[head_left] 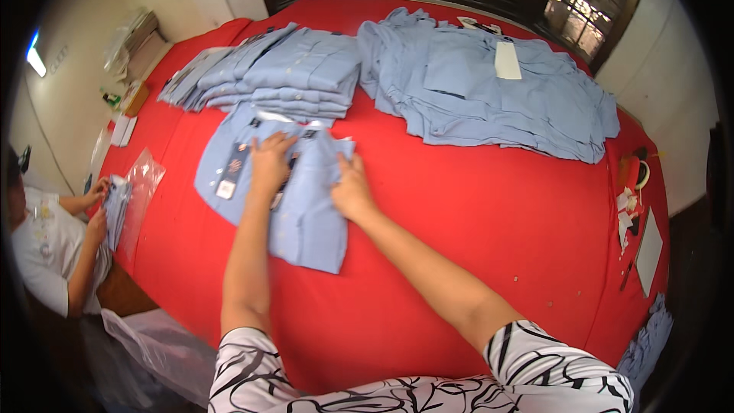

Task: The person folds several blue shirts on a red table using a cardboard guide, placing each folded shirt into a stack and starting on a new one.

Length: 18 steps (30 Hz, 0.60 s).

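Two folded light-blue shirts overlap in front of me: the left shirt (216, 154) bears a dark hang tag (233, 164) with a white label, and the right shirt (312, 222) lies partly over it. My left hand (271, 162) is slightly blurred, its fingers bent over the right shirt's left edge near the collar. On the opposite edge, my right hand (352, 190) pinches the same shirt. Part of a dark tag shows beside my left hand. Just beyond stands a stack of folded blue shirts (306, 65).
A loose pile of blue shirts (489, 99) covers the far right of the red-clothed table (459, 222). At left, another person (57, 237) holds a folded shirt (117, 206) beside a clear plastic bag (144, 195). Scraps and a flat pale board (650, 252) lie at the right edge.
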Each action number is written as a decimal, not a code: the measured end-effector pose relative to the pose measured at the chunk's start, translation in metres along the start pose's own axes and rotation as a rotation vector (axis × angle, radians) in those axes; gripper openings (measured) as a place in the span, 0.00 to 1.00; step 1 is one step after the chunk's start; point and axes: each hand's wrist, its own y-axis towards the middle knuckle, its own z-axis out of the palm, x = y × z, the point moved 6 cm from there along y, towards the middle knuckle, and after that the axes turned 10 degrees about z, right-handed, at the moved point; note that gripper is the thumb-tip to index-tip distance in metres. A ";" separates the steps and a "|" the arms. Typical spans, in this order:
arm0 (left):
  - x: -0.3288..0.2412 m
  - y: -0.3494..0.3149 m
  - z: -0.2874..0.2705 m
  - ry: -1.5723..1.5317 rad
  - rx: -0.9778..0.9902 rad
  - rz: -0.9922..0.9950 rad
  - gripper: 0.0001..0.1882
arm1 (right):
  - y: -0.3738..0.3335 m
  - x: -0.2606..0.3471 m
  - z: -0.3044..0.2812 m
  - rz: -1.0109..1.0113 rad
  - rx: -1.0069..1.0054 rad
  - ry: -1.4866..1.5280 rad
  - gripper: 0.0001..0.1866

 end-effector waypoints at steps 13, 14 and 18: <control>0.013 0.005 -0.006 0.058 -0.001 -0.017 0.17 | -0.010 -0.022 -0.031 0.002 -0.084 0.031 0.35; 0.010 0.007 -0.006 0.051 -0.010 0.011 0.17 | -0.010 -0.020 -0.033 -0.016 -0.096 0.039 0.35; 0.006 0.007 -0.001 0.051 -0.036 0.045 0.19 | -0.010 -0.027 -0.040 -0.027 -0.182 0.077 0.35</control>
